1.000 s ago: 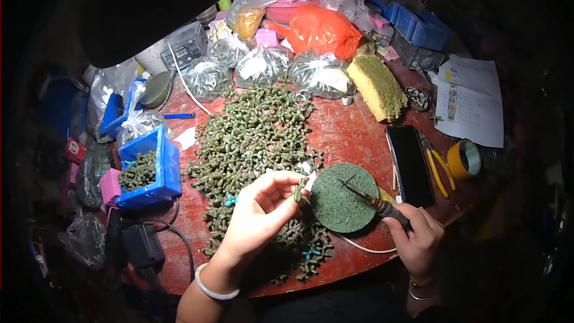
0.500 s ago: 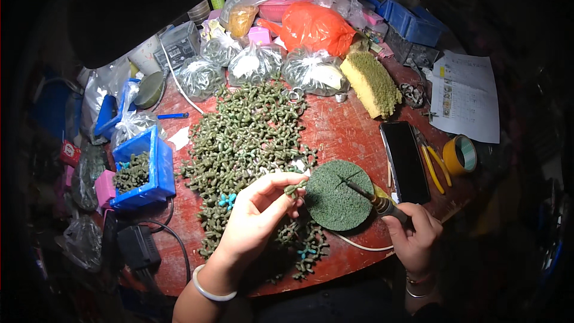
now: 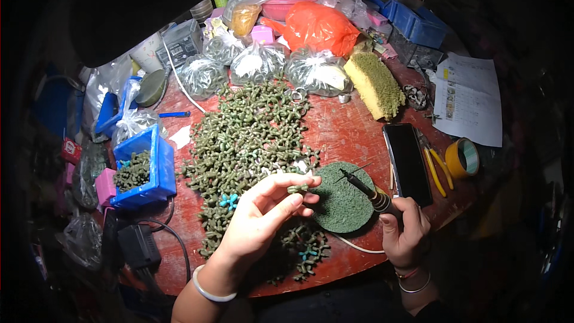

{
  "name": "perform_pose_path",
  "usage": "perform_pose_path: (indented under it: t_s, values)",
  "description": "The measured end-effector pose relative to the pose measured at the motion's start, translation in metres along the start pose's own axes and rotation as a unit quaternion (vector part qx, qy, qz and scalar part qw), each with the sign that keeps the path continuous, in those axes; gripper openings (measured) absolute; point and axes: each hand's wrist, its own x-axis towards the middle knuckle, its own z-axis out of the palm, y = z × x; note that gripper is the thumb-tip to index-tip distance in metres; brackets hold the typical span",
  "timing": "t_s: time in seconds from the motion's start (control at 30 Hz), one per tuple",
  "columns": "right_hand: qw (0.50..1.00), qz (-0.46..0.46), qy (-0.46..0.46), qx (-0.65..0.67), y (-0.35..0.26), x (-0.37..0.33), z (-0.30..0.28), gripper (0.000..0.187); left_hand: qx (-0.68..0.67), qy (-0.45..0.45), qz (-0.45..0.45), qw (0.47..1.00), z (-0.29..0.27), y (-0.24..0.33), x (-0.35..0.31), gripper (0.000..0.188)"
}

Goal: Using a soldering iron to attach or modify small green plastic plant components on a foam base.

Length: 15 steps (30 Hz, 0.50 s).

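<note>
A small olive-green knobbly piece is pinched between the thumb and fingers of my left hand, just off the left rim of a round green grainy disc. My right hand grips the dark handle of a soldering iron. The iron's tip points up and left over the disc, apart from the held piece. A thin dark stick lies across the disc's upper part, partly behind the tip. Left of the disc spreads a large heap of similar green pieces, with a bright blue piece among them.
At the left stands a blue bin holding more pieces, near a black power adapter. To the right lie a phone, yellow-handled pliers, a tape roll and a paper sheet. Clear bags and a yellow sponge block line the back.
The soldering iron's tip has risen a little and my right hand has shifted slightly left. My left hand has turned the green piece to lie more level. The whole view has shifted slightly.
</note>
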Motion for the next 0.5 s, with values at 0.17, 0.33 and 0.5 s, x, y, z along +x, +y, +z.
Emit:
perform_pose_path:
  t_s: [0.17, 0.33, 0.5]
  values:
    - [1.0, -0.019, -0.012, 0.012, -0.0054, 0.0034, 0.0009, 0.028, -0.004, -0.019, 0.01, 1.0, -0.0036, -0.0033, -0.0015, 0.024]
    - [1.0, -0.008, -0.004, 0.014, -0.004, 0.0005, 0.0024, 0.027, -0.051, -0.003, -0.012, 0.999, -0.0006, -0.0004, -0.0019, 0.022]
    - [1.0, -0.012, -0.002, 0.014, -0.0038, 0.0013, 0.0004, 0.027, -0.075, 0.003, -0.022, 0.997, -0.0018, -0.0001, -0.0011, 0.021]
